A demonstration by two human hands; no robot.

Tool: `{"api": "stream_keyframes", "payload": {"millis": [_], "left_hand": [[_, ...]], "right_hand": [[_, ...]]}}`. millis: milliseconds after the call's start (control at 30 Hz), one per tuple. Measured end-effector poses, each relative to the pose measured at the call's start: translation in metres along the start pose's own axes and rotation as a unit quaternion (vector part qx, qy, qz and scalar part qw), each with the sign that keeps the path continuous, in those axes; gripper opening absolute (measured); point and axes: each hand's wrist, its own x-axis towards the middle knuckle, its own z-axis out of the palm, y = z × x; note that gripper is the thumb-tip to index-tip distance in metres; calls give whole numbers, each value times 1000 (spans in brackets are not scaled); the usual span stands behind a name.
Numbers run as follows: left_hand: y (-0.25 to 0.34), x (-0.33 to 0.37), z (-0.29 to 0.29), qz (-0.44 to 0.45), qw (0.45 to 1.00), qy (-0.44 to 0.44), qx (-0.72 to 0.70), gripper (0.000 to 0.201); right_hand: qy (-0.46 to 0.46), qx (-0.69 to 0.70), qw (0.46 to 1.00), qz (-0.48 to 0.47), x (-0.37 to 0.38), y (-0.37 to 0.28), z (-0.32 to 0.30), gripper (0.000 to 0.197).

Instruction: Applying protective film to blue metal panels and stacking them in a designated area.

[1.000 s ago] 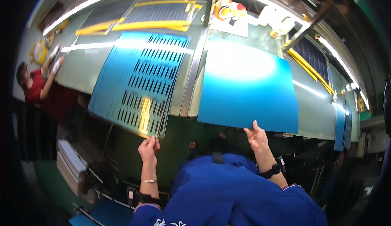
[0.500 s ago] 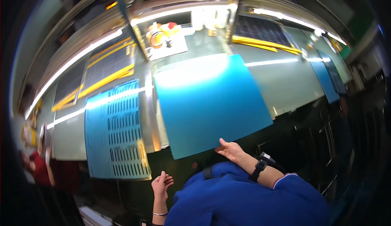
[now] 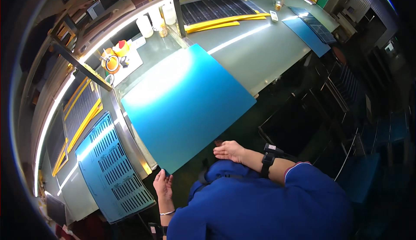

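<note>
A large plain blue sheet (image 3: 190, 110) lies on the bench before me, its near edge overhanging the front. My left hand (image 3: 163, 186) is at the sheet's near left corner, fingers loosely bent and slightly apart; its fingertips look to meet the corner without a visible grip. Just off the sheet's near edge, my right hand (image 3: 229, 151) is held with fingers stretched out and nothing in it. To the left lies a blue slotted panel (image 3: 115, 170) with rows of dark slits, its near end past the bench edge.
Yellow-edged dark panels (image 3: 221, 12) lie at the back, with more yellow-edged panels (image 3: 82, 114) at left. Orange containers (image 3: 113, 60) and white bottles (image 3: 145, 25) stand behind the sheet. A metal post (image 3: 175, 8) rises there. Another blue sheet (image 3: 305, 36) lies far right.
The view has turned right, shifting the bench leftward in the picture. My left hand has come up to the sheet's corner; my right hand has drawn back from its near edge.
</note>
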Motion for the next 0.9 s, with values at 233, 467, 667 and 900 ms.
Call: {"api": "stream_keyframes", "payload": {"millis": [233,467,667,900], "left_hand": [[27,-48,26,16,999,-35,14,13],[52,-89,64,97,979,-180,13,16],[68,-88,72,102,963,-192,158,21],[67,-27,48,-2,964,-194,-183,51]], "right_hand": [[-156,132,979,-28,-31,-11,26,24],[-114,218,934,-259,-52,-14,82,14],[-39,135,918,-372,-68,-52,53,16],[-26,46,889,-455,-134,-115,-7,12]]}}
